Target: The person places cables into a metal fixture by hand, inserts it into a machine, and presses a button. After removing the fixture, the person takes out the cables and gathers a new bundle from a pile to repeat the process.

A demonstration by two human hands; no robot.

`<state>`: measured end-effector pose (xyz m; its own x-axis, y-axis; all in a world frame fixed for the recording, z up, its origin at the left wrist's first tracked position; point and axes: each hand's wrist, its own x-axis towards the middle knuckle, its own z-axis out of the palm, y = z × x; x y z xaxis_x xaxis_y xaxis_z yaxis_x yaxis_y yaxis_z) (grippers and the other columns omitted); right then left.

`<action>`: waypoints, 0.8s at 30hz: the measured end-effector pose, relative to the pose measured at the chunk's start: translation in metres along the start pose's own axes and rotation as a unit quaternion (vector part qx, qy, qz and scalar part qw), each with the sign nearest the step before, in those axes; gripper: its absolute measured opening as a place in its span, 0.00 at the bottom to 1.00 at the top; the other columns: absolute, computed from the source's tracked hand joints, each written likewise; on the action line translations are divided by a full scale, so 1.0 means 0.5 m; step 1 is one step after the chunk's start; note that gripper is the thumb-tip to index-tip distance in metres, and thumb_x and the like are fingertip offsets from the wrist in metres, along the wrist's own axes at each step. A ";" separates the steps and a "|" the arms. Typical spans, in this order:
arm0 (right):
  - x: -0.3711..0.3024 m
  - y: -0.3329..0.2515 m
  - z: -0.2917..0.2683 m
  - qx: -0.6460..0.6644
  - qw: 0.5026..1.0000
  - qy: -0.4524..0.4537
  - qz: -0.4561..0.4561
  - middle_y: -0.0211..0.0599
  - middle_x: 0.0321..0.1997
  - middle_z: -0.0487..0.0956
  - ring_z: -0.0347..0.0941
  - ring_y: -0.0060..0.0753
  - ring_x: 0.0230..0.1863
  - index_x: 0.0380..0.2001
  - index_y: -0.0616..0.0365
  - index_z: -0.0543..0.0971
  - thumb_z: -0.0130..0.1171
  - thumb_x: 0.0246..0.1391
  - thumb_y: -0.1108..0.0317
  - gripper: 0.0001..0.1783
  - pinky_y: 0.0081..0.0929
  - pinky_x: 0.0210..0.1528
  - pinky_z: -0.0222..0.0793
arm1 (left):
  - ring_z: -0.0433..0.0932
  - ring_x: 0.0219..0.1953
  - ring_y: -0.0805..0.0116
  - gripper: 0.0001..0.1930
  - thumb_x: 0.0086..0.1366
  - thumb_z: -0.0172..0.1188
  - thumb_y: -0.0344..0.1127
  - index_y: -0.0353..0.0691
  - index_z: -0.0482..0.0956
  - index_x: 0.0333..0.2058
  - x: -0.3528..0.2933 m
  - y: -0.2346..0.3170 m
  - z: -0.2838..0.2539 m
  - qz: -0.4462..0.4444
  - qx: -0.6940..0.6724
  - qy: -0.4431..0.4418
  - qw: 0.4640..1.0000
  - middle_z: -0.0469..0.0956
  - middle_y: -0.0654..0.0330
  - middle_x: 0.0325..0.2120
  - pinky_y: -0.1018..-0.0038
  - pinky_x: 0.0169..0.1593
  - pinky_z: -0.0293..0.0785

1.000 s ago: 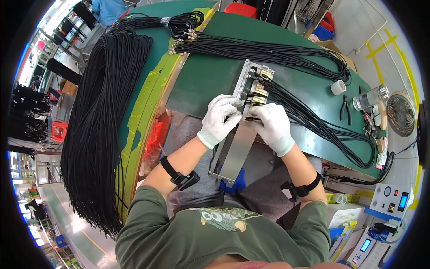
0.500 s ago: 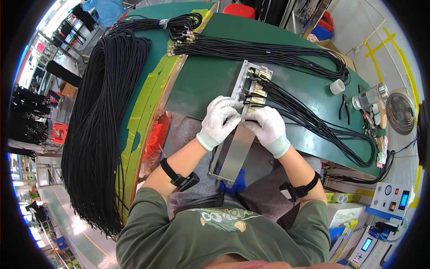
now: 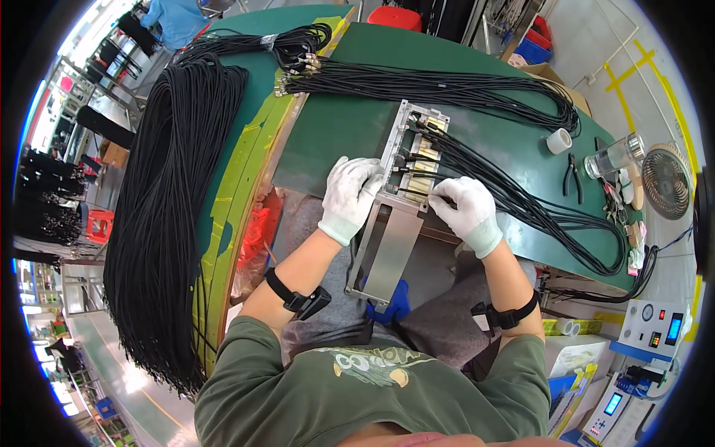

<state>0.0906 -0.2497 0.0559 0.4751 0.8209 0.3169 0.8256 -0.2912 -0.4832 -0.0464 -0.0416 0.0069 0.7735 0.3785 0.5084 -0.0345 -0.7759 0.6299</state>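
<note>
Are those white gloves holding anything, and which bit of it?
Can't tell: the right grip is curled beside the metal fixture, hiding any hold. The left grip is at the fixture's left edge, with no clear hold showing.

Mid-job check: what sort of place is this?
Probably a cable assembly workshop: a thick bundle of black cables on the left, a metal frame with more cables running from it, and a control box with a lit screen.
</note>
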 end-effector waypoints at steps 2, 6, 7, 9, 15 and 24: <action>0.003 0.003 0.002 -0.014 1.000 0.005 -0.005 0.35 0.25 0.80 0.76 0.43 0.32 0.27 0.52 0.81 0.65 0.51 0.62 0.07 0.41 0.34 0.70 | 0.79 0.52 0.57 0.09 0.65 0.60 0.36 0.41 0.83 0.40 0.000 -0.001 0.000 -0.006 -0.004 -0.003 1.000 0.83 0.57 0.45 0.55 0.66 0.64; 0.004 0.009 0.008 -0.004 1.000 -0.018 0.005 0.36 0.26 0.80 0.76 0.44 0.32 0.27 0.52 0.80 0.64 0.51 0.61 0.08 0.42 0.35 0.70 | 0.78 0.53 0.55 0.09 0.66 0.60 0.37 0.42 0.83 0.41 0.003 0.002 -0.005 0.002 -0.006 -0.011 1.000 0.83 0.55 0.46 0.54 0.65 0.64; 0.004 0.009 0.012 0.000 1.000 -0.018 0.005 0.36 0.26 0.80 0.76 0.45 0.32 0.27 0.52 0.80 0.64 0.52 0.61 0.08 0.42 0.35 0.70 | 0.77 0.54 0.53 0.10 0.66 0.59 0.39 0.43 0.84 0.42 0.004 0.004 -0.007 0.002 -0.007 -0.021 1.000 0.82 0.53 0.47 0.54 0.65 0.64; 0.004 0.008 0.020 -0.004 1.000 -0.013 -0.002 0.37 0.25 0.79 0.76 0.45 0.32 0.27 0.52 0.80 0.64 0.52 0.61 0.08 0.43 0.35 0.70 | 0.74 0.57 0.47 0.14 0.66 0.59 0.45 0.47 0.85 0.44 0.008 0.012 -0.009 0.038 0.013 -0.043 0.998 0.79 0.48 0.52 0.52 0.66 0.63; 0.012 0.015 0.015 -0.059 0.998 -0.011 -0.011 0.36 0.27 0.78 0.75 0.45 0.35 0.28 0.51 0.80 0.67 0.50 0.57 0.11 0.42 0.38 0.70 | 0.60 0.67 0.39 0.20 0.55 0.64 0.62 0.67 0.88 0.45 0.003 0.050 0.007 0.107 0.146 -0.110 0.977 0.66 0.44 0.64 0.43 0.71 0.45; 0.048 0.075 -0.015 -0.183 0.982 0.041 -0.012 0.28 0.32 0.78 0.73 0.38 0.41 0.28 0.46 0.82 0.69 0.46 0.60 0.07 0.37 0.43 0.68 | 0.63 0.65 0.39 0.12 0.56 0.67 0.52 0.61 0.89 0.38 0.020 0.032 0.010 0.108 0.112 -0.107 0.982 0.70 0.47 0.62 0.43 0.70 0.47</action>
<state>0.1351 -0.2445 0.0515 0.4646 0.7914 0.3973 0.8840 -0.4413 -0.1545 -0.0362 -0.0526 0.0191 0.8797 0.0968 0.4656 -0.0903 -0.9273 0.3633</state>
